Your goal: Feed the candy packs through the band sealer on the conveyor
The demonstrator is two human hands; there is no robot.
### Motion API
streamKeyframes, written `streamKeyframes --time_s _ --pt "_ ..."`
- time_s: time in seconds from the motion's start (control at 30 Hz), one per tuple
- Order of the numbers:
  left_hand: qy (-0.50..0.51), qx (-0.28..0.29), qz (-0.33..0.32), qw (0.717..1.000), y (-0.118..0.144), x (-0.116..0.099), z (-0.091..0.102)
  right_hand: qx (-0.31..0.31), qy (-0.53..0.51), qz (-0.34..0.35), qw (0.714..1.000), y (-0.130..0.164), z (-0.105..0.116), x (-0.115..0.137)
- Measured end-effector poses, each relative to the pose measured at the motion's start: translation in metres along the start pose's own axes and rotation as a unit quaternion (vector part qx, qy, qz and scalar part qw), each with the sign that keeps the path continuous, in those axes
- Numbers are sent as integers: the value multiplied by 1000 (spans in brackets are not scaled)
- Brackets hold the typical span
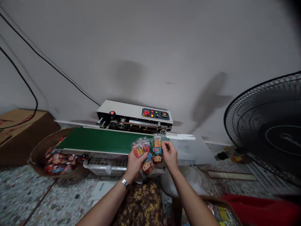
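At the near edge of the green conveyor belt (98,140), the left hand (134,163) and right hand (169,155) pinch light, crinkly, slippery-looking toy packets (148,151), probably best gripped by their edges.

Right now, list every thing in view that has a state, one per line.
left hand: shut on a fanned bunch of packets.
right hand: pinching one packet at its upper edge, over the belt's near edge.
green conveyor belt: bare apart from that packet.
sealing machine: panel lights lit.
left box: open, holding sealed packets.
fan: whether it spins cannot be told.
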State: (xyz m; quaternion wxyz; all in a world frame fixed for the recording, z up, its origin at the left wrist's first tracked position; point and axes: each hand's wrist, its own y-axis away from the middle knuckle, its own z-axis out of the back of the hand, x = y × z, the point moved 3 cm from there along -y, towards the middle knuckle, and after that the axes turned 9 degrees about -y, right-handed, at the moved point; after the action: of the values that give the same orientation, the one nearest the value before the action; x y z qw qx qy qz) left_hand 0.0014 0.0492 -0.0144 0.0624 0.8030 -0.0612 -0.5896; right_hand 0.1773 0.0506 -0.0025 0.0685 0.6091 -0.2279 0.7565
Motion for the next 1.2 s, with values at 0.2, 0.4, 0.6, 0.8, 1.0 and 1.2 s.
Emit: streamKeyframes --time_s 0.2,0.4,0.6,0.8,1.0,1.2 --pt "4 -2 5 1000 -2 8 11 -78 234 -73 966 -52 52 -51" --pt "8 19 22 1000 1 8 8 -84 335 -127 930 -79 56 -76" --pt "51 41 53 996 4 5 2 -17 334 -73 940 -78 23 -57" --pt "87 50 55 993 5 0 -5 156 22 10 987 -29 -12 -3" --pt "61 34 32 997 5 -1 -5 166 23 37 985 6 -21 27" --pt "54 21 0 998 3 -9 -1 115 -10 9 993 9 -18 21"
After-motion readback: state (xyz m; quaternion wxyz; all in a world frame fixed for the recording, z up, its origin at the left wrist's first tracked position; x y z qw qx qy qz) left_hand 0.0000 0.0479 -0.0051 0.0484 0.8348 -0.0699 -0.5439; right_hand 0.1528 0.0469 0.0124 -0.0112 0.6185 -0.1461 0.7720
